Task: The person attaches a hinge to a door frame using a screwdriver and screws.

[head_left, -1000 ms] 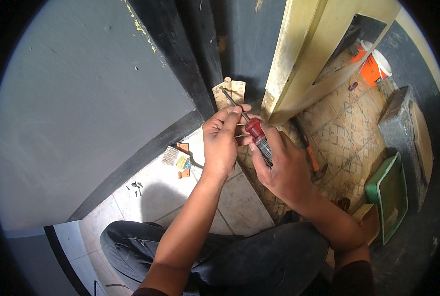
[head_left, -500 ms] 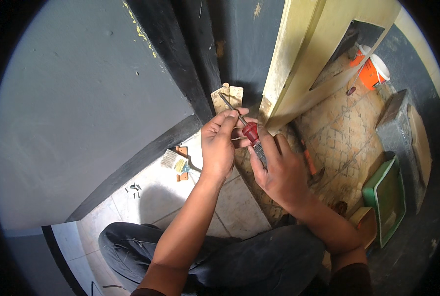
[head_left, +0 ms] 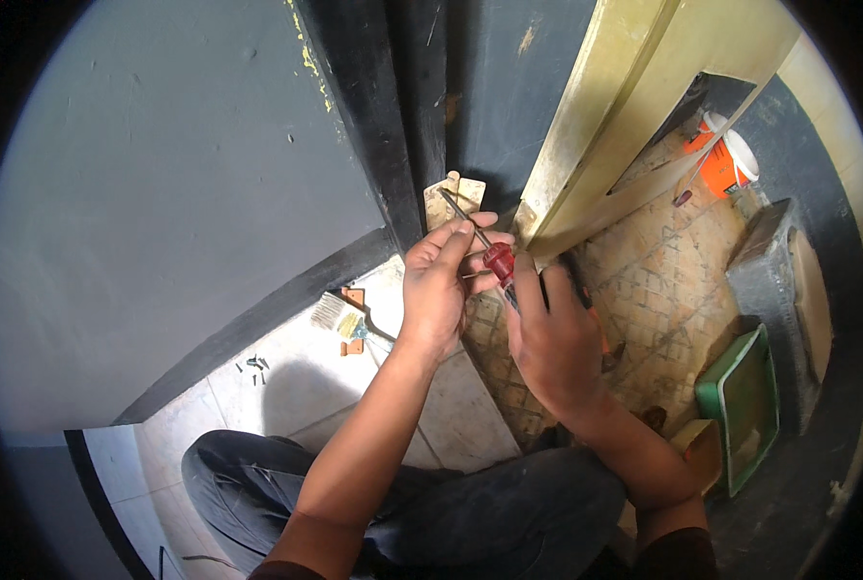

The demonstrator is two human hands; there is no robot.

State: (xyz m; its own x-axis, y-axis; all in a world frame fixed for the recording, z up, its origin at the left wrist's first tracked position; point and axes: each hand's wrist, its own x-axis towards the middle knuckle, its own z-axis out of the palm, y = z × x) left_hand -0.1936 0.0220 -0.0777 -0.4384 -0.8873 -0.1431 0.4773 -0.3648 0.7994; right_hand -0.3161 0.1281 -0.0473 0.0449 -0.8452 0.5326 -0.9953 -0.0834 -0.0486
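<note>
A screwdriver (head_left: 498,259) with a red and dark handle slants between my two hands, its metal shaft running up to a pale, worn hinge (head_left: 438,211) at the foot of the dark door frame. Pinched round the shaft are the thumb and fingers of my left hand (head_left: 436,295); its other fingers spread close to the red collar. My right hand (head_left: 559,353) wraps the handle from behind and hides much of it. The tip lies against the hinge plate, though whether it sits in a screw is too small to tell.
A yellowish door (head_left: 578,135) stands ajar on the right. On the white tiles lie a paintbrush (head_left: 339,316), an orange-brown hinge (head_left: 352,346) and several screws (head_left: 255,367). Farther right are an orange bucket (head_left: 725,166), a grey block-like object (head_left: 765,256) and a green tray (head_left: 741,406).
My right hand has turned on the screwdriver handle, so its thumb is now mostly out of sight. The left hand keeps its pinch on the shaft. The whole view has shifted slightly.
</note>
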